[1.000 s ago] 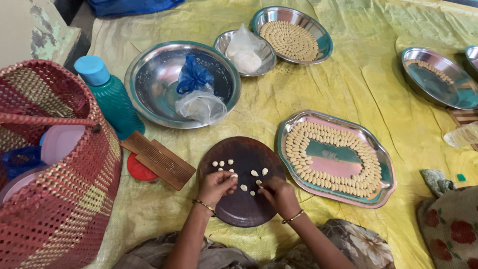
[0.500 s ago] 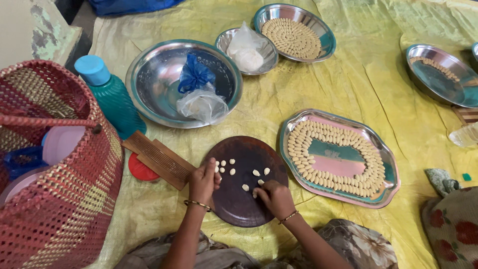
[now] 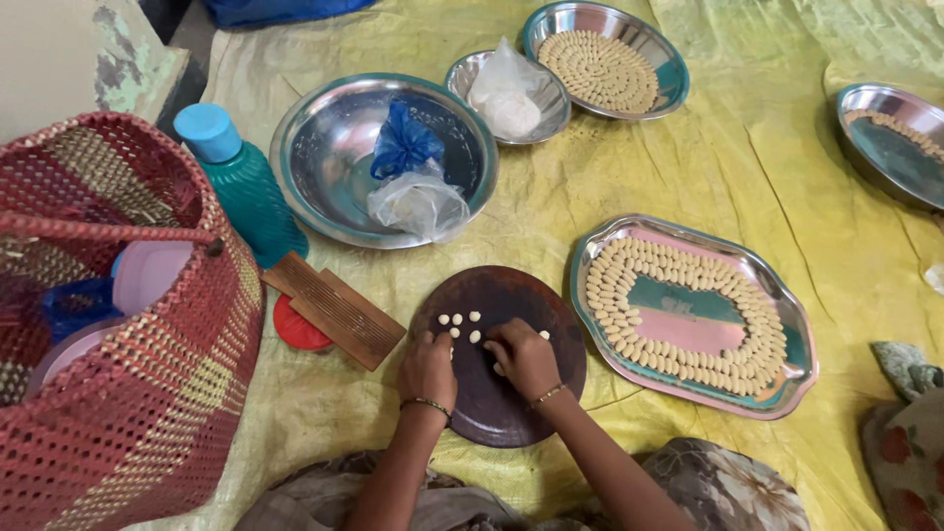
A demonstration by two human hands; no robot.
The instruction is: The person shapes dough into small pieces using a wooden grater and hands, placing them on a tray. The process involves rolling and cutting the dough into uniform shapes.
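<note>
Dark brown and round, a wooden board lies on a yellow cloth and serves as the landmark here. Both hands rest on it, palms down, wrists bent, forearms reaching up from the bottom edge. The left hand presses on the board's left part with fingers curled; whether anything sits under them cannot be told. The right hand sits at the board's middle, fingers bunched over a small pale dough piece, seemingly pinching or rolling it. A few more dough pieces lie loose on the board just above the left hand.

The step in hand looks like shaping dough pieces one at a time; the next move probably calls for light, even fingertip pressure.

Right of the board sits a scalloped steel tray ringed with finished pieces. Left of it lie a ridged wooden block, a teal bottle and a red woven basket. Above it stands a large steel bowl holding plastic bags.
</note>
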